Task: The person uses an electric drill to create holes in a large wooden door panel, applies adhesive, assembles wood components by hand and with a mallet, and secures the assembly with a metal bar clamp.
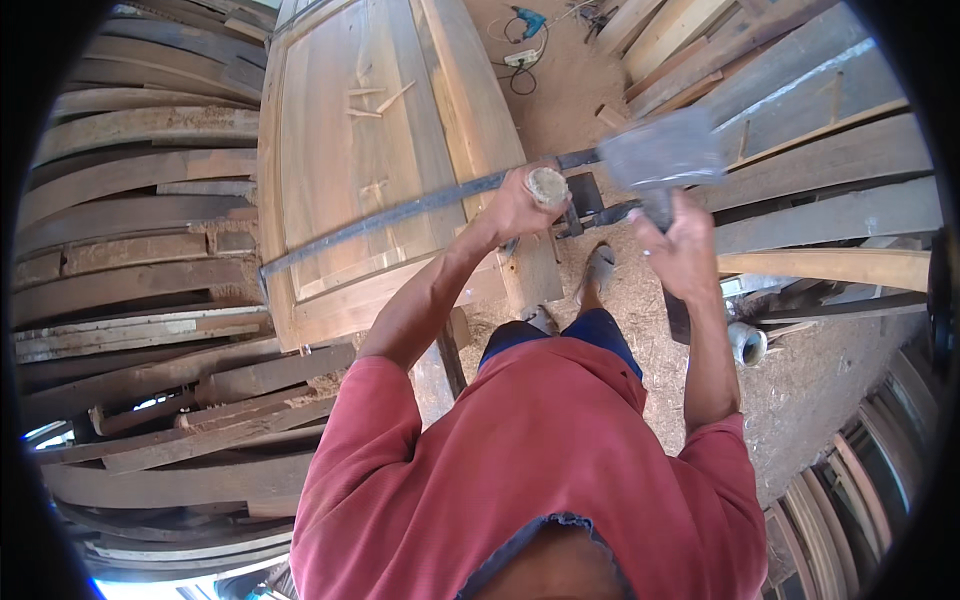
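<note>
My left hand (510,208) is closed around a thick round wooden piece (547,187), seen end-on. Whatever lies below that end is hidden by the hand. It is over the right edge of a wooden panel door (350,180), beside the end of a long metal bar clamp (400,207) that spans the door. In my right hand (685,250) is the handle of a mallet (664,150). Its broad grey head is raised to the right of the clamp end and smeared by motion. Small wood slivers (380,100) lie on the door.
Stacked boards (150,200) line the left side, and more planks (820,150) lean at the right. A teal power tool (527,22) and a power strip (520,58) with cords lie on the dusty floor beyond. A pipe-like piece (746,343) is right of my legs.
</note>
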